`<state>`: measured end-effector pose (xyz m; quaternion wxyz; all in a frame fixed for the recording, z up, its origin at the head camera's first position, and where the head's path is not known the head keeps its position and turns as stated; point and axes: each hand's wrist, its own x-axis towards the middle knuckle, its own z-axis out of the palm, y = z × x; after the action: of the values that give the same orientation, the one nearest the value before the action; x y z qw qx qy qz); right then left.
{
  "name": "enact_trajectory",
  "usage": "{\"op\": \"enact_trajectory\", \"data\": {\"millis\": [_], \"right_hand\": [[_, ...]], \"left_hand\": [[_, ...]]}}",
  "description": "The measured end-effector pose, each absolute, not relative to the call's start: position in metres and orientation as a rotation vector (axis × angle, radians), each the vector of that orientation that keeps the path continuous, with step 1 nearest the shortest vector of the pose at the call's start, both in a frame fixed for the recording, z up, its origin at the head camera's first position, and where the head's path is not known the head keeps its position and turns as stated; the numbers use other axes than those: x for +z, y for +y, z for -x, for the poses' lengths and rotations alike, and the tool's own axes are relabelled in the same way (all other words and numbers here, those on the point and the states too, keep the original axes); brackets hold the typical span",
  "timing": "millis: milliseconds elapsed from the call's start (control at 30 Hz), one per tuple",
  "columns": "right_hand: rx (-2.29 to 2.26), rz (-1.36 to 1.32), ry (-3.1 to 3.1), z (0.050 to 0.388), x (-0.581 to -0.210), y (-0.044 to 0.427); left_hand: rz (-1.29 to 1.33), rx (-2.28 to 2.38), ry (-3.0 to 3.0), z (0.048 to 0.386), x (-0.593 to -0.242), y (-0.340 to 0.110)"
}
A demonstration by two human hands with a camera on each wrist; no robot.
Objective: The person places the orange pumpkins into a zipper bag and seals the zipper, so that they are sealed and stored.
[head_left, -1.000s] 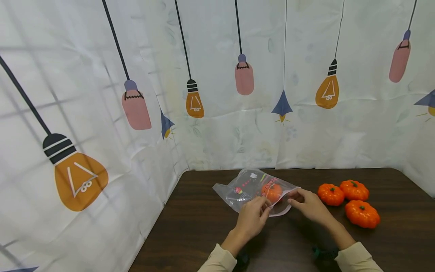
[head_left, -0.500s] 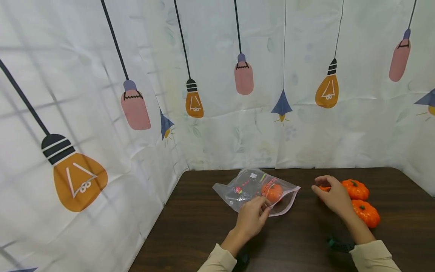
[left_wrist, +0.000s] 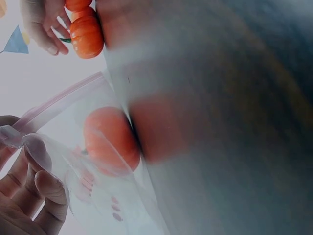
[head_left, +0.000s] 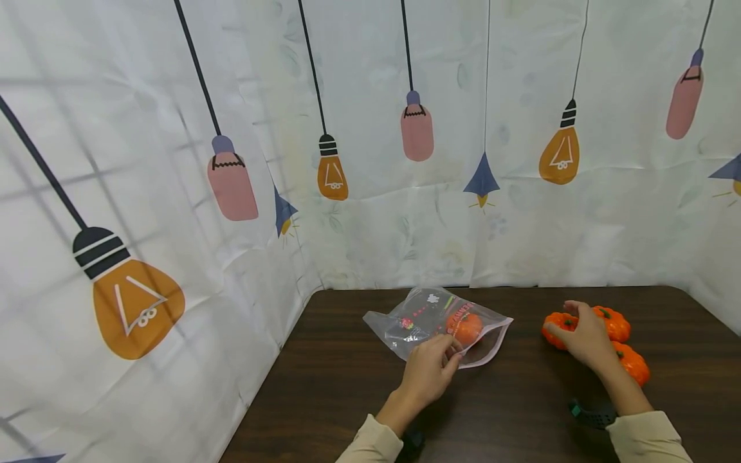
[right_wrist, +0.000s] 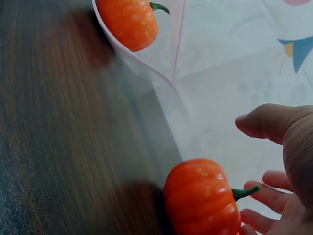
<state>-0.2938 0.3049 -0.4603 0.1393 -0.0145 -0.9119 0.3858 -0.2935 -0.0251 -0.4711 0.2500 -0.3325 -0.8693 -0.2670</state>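
Note:
My left hand pinches the open edge of a clear zip bag lying on the table; in the left wrist view its fingers and thumb hold the lip raised. Inside the bag sits one small orange toy pumpkin, seen through the plastic. My right hand hovers at the nearest of three loose pumpkins, fingers spread. In the right wrist view this pumpkin has a green stem pointing toward the palm, with thumb and fingers apart around it and no grip visible.
Two more pumpkins, one behind and one nearer, stand beside the right hand, partly hidden by it. The dark wooden table ends at a white printed curtain behind and at left.
My right hand has let go of the bag's mouth and moved right to the loose pumpkins. My left hand and the bag have stayed in place.

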Motion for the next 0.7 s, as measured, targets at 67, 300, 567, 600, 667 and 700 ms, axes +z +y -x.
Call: {"op": "enact_trajectory", "data": {"millis": [67,300,567,600,667,700], "right_hand": [[1.123,0.051,-2.66,0.2944,-0.4607,0.3059],[1.135,0.058,-2.713,0.2953,-0.4598,0.3074],[1.015,0.01,-2.772,0.2978,-0.4606,0.3085],[0.999,0.009,-2.778,0.2982,-0.4608,0.3087],[0.973,0.008,-2.79,0.2993,-0.4609,0.3091],[0.958,0.007,-2.796,0.2999,-0.4612,0.3093]], "left_hand": [[0.907,-0.729,-2.371,0.2935,-0.471,-0.0253],[0.914,-0.734,-2.367,0.2945,-0.4713,-0.0259],[0.921,-0.732,-2.369,0.2924,-0.4692,-0.0262],[0.921,-0.732,-2.369,0.2923,-0.4691,-0.0262],[0.922,-0.731,-2.371,0.2919,-0.4687,-0.0262],[0.923,-0.731,-2.37,0.2918,-0.4686,-0.0262]]}}
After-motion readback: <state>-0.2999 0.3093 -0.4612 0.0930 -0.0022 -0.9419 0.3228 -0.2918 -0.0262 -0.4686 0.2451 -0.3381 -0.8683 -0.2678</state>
